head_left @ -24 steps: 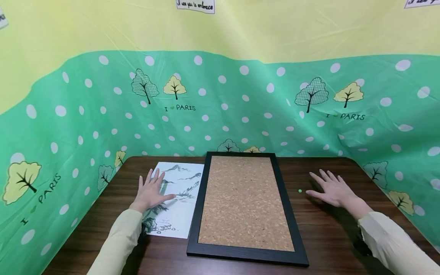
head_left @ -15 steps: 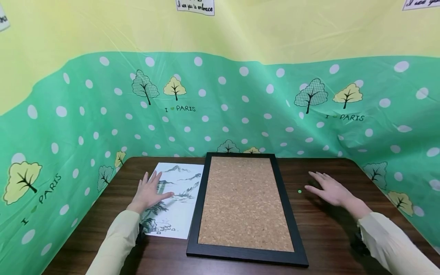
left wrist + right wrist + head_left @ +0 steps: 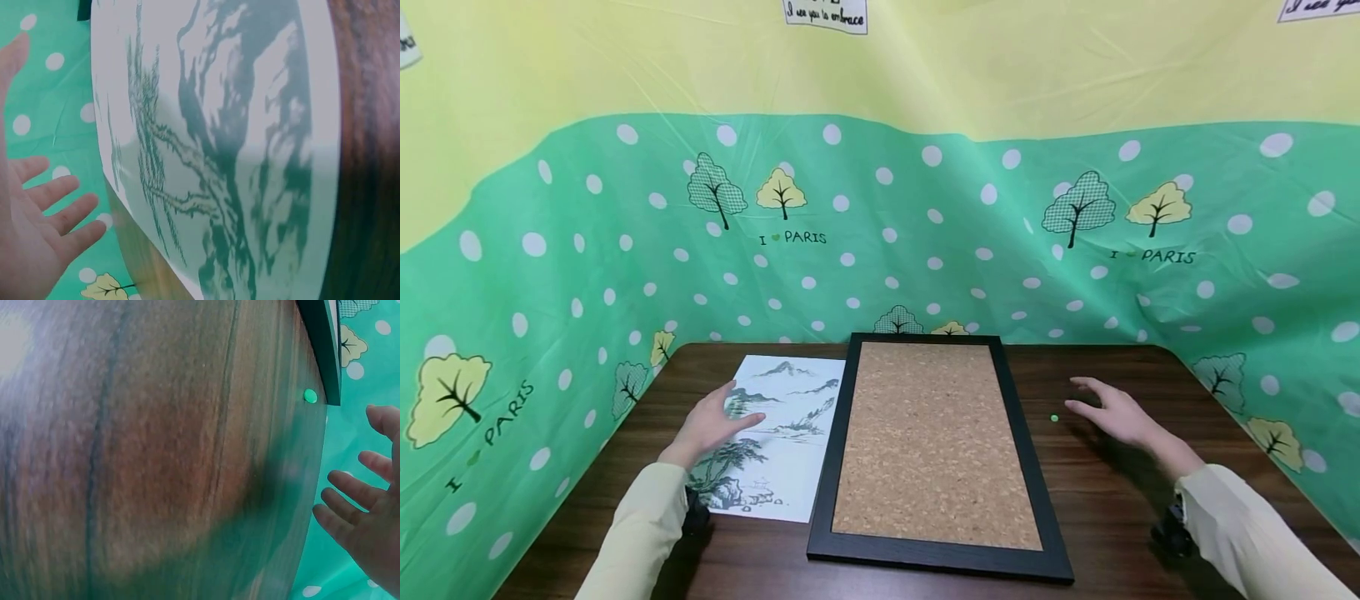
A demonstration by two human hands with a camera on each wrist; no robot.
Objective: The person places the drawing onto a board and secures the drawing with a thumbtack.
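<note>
A white sheet printed with a grey-green mountain landscape lies on the left part of the table. My left hand is over its left edge, thumb pointing right, holding nothing. The left wrist view shows that hand's spread fingers beside the paper. To the right of the sheet lies a black-framed cork board. A small green round piece, perhaps a pushpin, sits on the wood right of the frame. Just right of it hovers my right hand, fingers relaxed and holding nothing; the right wrist view shows its fingers extended.
The dark wood table carries these things. A green and yellow cloth with dots and trees hangs behind and along both sides. The cork board's frame shows near the green piece in the right wrist view.
My left hand has drawn back a little to the left and turned, its spread fingers coming together. The right hand's fingers have also come together. Sheet and board have stayed put.
</note>
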